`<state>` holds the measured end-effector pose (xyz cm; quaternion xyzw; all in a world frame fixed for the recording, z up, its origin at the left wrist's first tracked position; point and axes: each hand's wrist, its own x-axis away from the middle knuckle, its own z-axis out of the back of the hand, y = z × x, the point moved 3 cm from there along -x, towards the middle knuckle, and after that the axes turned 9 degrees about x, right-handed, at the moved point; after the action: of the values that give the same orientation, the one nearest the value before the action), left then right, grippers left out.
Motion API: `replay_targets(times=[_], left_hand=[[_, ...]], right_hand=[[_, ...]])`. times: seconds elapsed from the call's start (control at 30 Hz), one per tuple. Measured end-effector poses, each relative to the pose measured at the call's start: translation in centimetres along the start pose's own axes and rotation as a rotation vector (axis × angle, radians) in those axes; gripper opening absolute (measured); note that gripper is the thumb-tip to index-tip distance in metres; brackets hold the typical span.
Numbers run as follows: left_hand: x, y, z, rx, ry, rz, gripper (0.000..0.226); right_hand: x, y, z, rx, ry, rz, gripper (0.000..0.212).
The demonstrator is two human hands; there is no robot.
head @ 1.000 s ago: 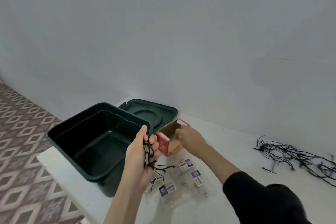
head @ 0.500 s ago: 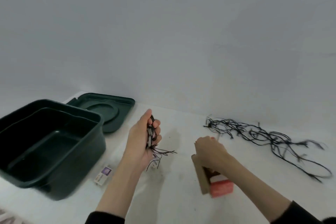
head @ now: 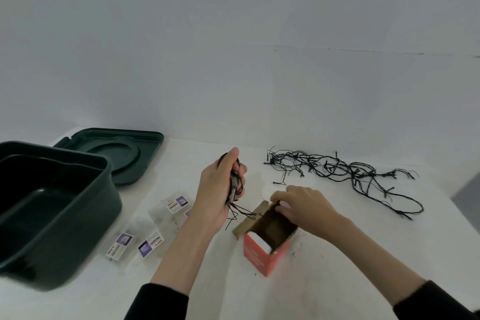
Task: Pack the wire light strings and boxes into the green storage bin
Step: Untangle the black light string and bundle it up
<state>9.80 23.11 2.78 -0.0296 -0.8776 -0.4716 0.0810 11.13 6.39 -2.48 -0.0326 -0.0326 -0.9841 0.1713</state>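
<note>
Gripping coiled wire bundle (head: 235, 184) in left hand (head: 215, 195), long axis near vertical, tails reaching open red box (head: 259, 254) just below-right. Pinching box's far flap with right hand (head: 304, 205), mouth up (left hand nearer, likely feeds). Well left on surface (head: 337, 254): green bin (head: 78, 228).

Bare left hand (head: 217, 196) and right hand (head: 305, 202), black top
Left sleeve (head: 158, 302) and right sleeve (head: 439, 301) are plain black, their cuffs ending well above the wrists.

The bin (head: 85, 228) is placed at frame left, lid (head: 117, 153) behind it; box (head: 255, 254) is stood centre; loose strings (head: 353, 173) are laid right.
</note>
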Motion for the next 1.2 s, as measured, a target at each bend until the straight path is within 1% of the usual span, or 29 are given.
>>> replay_targets(times=[0.1,0.17,0.2,0.23,0.3,0.33,0.37,0.4,0.47,0.53,0.6,0.67,0.7,0.73,0.8,0.83,0.87,0.9,0.93,0.97,1.0,1.03,1.07,1.1,1.13,1.17,1.2], left_hand=[[0.4,-0.8,-0.9,-0.224,-0.025,-0.109,0.039],[0.8,-2.4,-1.5,-0.367,-0.087,-0.168,0.036],[1.0,-3.3,-1.8,-0.449,-0.145,-0.209,0.034],[1.1,-4.5,-1.9,-0.579,-0.219,-0.265,0.032],[1.1,-6.9,-1.8,-0.949,-0.418,-0.354,0.026],[1.2,-8.1,-1.7,-1.112,-0.522,-0.356,0.023],[1.3,-8.9,-1.5,-1.238,-0.6,-0.337,0.024],[1.3,-9.3,-1.2,-1.326,-0.633,-0.303,0.029],[1.3,-9.2,-0.6,-1.41,-0.649,-0.234,0.034],[1.3,-9.2,-0.1,-1.493,-0.72,-0.156,0.032],[0.8,-9.5,0.3,-1.593,-0.799,-0.006,0.027],[-0.2,-9.8,0.3,-1.702,-0.809,0.159,0.022],[-0.6,-9.7,0.1,-1.752,-0.808,0.213,0.023],[-0.8,-9.8,-0.2,-1.778,-0.799,0.246,0.027],[-0.9,-10.0,-0.9,-1.765,-0.791,0.276,0.029],[-0.7,-10.2,-1.3,-1.742,-0.803,0.284,0.024],[-0.6,-10.3,-1.5,-1.725,-0.812,0.292,0.02],[-0.5,-10.4,-1.5,-1.704,-0.814,0.312,0.02],[-0.6,-10.4,-1.3,-1.683,-0.816,0.346,0.022],[-0.7,-10.3,-1.0,-1.632,-0.809,0.425,0.024],[-0.9,-10.1,-0.6,-1.537,-0.797,0.542,0.025],[-0.9,-9.9,-0.3,-1.424,-0.795,0.654,0.022],[-1.0,-9.7,-0.3,-1.34,-0.796,0.724,0.018],[-1.1,-9.5,-0.4,-1.301,-0.807,0.735,0.014],[-1.2,-9.4,-0.4,-1.312,-0.821,0.709,0.012],[-1.2,-9.3,-0.7,-1.376,-0.829,0.633,0.011],[-1.0,-9.4,-0.8,-1.487,-0.824,0.512,0.012]], right_hand=[[0.8,0.1,-0.7,-0.076,0.025,-0.079,0.023],[1.6,0.0,-1.3,-0.131,0.052,-0.117,0.023],[1.9,0.0,-1.6,-0.157,0.075,-0.136,0.023],[2.2,-0.1,-1.7,-0.183,0.1,-0.152,0.022],[2.6,0.1,-1.7,-0.238,0.106,-0.186,0.017],[2.7,0.2,-1.8,-0.281,0.08,-0.193,0.022],[2.7,0.4,-1.9,-0.324,0.067,-0.178,0.026],[2.7,0.6,-2.0,-0.368,0.061,-0.161,0.027],[2.6,0.9,-2.1,-0.45,0.064,-0.159,0.029],[2.3,1.1,-2.3,-0.508,0.079,-0.166,0.026],[2.2,1.1,-2.3,-0.527,0.082,-0.159,0.022],[2.2,1.1,-2.4,-0.537,0.068,-0.143,0.022],[2.2,1.0,-2.5,-0.521,0.073,-0.142,0.023],[2.4,0.8,-2.4,-0.471,0.103,-0.149,0.025],[2.9,0.1,-1.9,-0.36,0.312,-0.092,0.027],[3.4,-0.5,-1.6,-0.382,0.401,-0.027,0.026],[3.9,-1.2,-1.3,-0.449,0.406,0.021,0.023],[4.1,-1.7,-1.3,-0.506,0.35,0.043,0.022],[4.4,-2.2,-1.7,-0.511,0.267,0.062,0.024],[4.6,-2.6,-2.0,-0.481,0.189,0.064,0.025],[4.6,-2.8,-2.4,-0.41,0.146,0.072,0.025],[4.5,-2.8,-2.5,-0.348,0.107,0.059,0.022],[4.3,-2.9,-2.3,-0.305,0.072,0.045,0.017],[4.1,-3.0,-2.0,-0.269,0.019,0.018,0.013],[3.8,-3.1,-1.7,-0.247,-0.029,-0.002,0.011],[3.4,-2.9,-1.7,-0.221,-0.073,-0.028,0.009],[3.2,-2.8,-1.6,-0.204,-0.106,-0.042,0.003]])
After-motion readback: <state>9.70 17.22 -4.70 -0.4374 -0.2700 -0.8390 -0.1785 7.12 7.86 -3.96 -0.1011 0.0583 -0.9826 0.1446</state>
